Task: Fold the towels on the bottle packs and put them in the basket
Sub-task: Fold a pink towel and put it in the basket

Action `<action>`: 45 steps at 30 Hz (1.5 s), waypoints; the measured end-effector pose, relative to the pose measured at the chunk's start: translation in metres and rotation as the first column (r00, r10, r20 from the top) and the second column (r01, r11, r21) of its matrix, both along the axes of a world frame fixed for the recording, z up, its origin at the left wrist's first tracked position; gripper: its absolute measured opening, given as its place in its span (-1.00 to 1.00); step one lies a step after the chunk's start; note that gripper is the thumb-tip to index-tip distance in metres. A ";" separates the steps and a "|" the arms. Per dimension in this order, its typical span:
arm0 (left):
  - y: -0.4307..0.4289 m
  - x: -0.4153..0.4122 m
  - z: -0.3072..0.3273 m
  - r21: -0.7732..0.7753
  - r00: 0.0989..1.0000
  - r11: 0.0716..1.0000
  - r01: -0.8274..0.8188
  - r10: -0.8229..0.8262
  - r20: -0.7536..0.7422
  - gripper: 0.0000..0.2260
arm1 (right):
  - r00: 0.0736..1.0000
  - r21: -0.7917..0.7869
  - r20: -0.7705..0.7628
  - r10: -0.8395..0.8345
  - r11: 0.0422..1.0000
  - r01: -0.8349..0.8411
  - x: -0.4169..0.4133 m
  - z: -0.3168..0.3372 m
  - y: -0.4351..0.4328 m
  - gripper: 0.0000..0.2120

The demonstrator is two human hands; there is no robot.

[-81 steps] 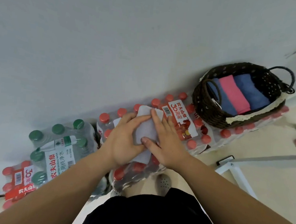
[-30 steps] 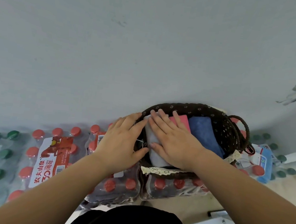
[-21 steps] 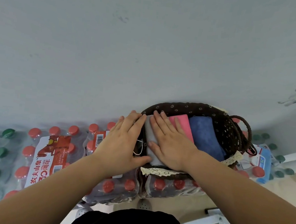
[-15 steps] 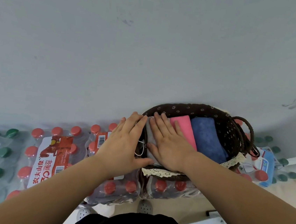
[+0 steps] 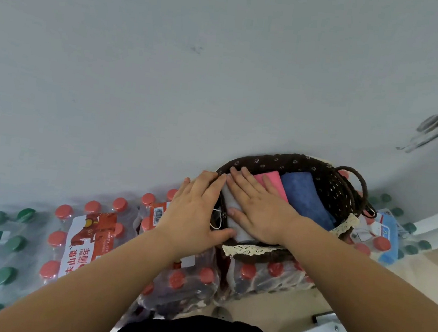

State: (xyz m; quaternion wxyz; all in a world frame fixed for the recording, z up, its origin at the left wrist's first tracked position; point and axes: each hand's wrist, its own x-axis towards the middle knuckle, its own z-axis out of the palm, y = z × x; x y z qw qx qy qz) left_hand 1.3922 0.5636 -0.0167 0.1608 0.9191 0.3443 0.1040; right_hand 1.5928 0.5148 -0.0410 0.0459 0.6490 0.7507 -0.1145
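Head cam: left hand (image 5: 194,212), right hand (image 5: 259,210), fingers straight, press grey towel (image 5: 230,197) into basket (image 5: 341,185) beside pink towel (image 5: 270,178), blue towel (image 5: 304,196); no towels visible on bottle packs (image 5: 83,232).

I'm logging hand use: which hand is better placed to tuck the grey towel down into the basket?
Right, probably. The right hand lies flat on the grey towel inside the basket; the left hand rests at the basket's left rim, mostly outside it.

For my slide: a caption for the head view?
Right hand presses the grey towel into the basket beside the pink towel; left hand at its rim.
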 end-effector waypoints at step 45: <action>-0.293 0.167 -0.022 -0.056 0.612 0.614 0.787 -0.789 -0.049 -0.34 | -0.061 0.055 -0.129 -0.990 -0.068 0.996 -0.036 -0.001 -0.444 -0.25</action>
